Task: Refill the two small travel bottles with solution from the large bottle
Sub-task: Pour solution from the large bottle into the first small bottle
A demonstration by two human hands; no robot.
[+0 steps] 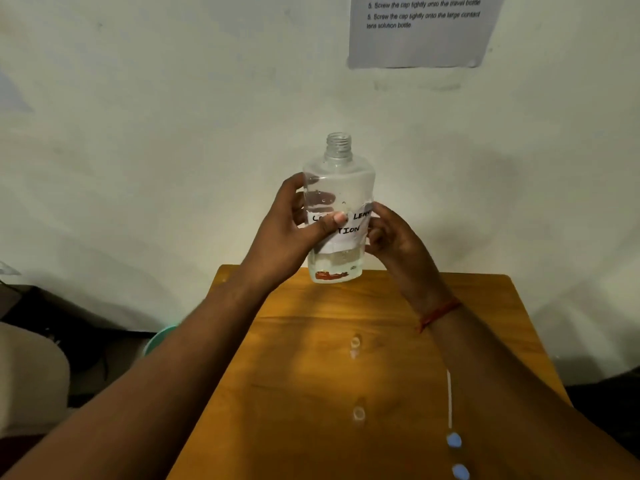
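I hold the large clear bottle (341, 183) upright above the far edge of the wooden table (298, 341). It has no cap, carries a white hand-lettered label, and holds a little clear liquid at the bottom. My left hand (294, 226) grips its left side with the thumb across the label. My right hand (393, 237) holds its right side. Two small clear travel bottles, one farther (355, 342) and one nearer (359, 414), stand open on the table below. Two blue caps, one (453, 440) just beyond the other (460, 472), lie by my right forearm.
A printed instruction sheet (422, 32) hangs on the pale wall behind the table. A teal round object (157, 339) shows past the table's left edge, under my left arm. A thin white strip (449, 400) lies beside my right forearm. Dark floor flanks the table.
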